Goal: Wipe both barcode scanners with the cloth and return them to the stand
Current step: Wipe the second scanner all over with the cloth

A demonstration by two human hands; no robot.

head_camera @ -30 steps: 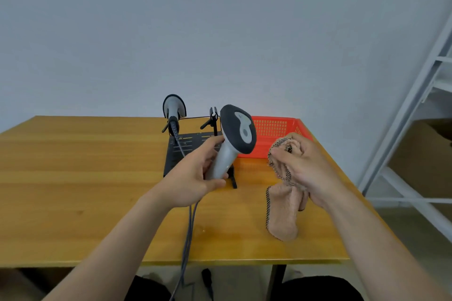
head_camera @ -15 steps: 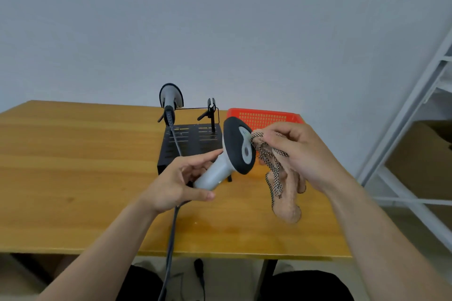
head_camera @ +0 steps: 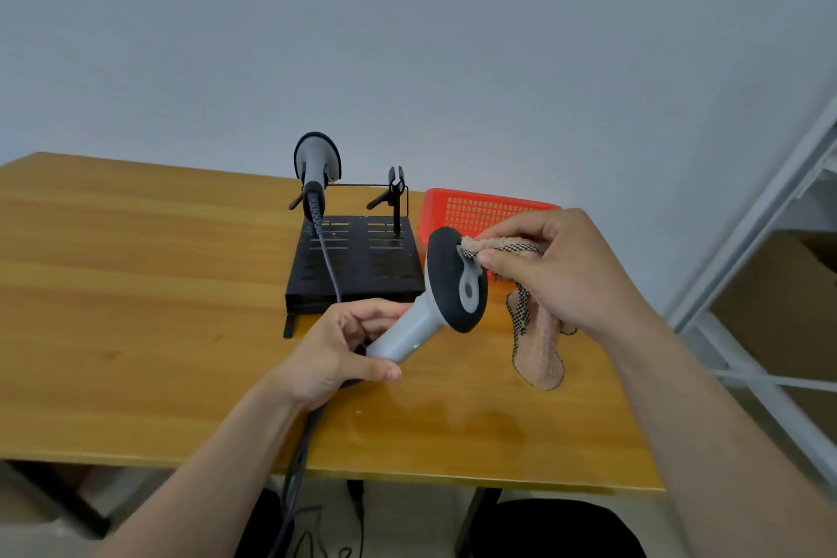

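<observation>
My left hand grips the grey handle of a barcode scanner with a black head, held above the table in front of the stand. My right hand holds a tan cloth with a checkered edge and presses its top fold against the scanner's head; the rest of the cloth hangs down. A second scanner sits upright in the left holder of the black stand. The stand's right holder carries nothing.
A red mesh basket stands behind my right hand, right of the stand. Grey cables run from the scanners over the wooden table's front edge. A white metal shelf frame with a cardboard box rises at the right.
The right hand brought the cloth up against the scanner's head. The left hand tilted the scanner to the right and lowered it in front of the stand.
</observation>
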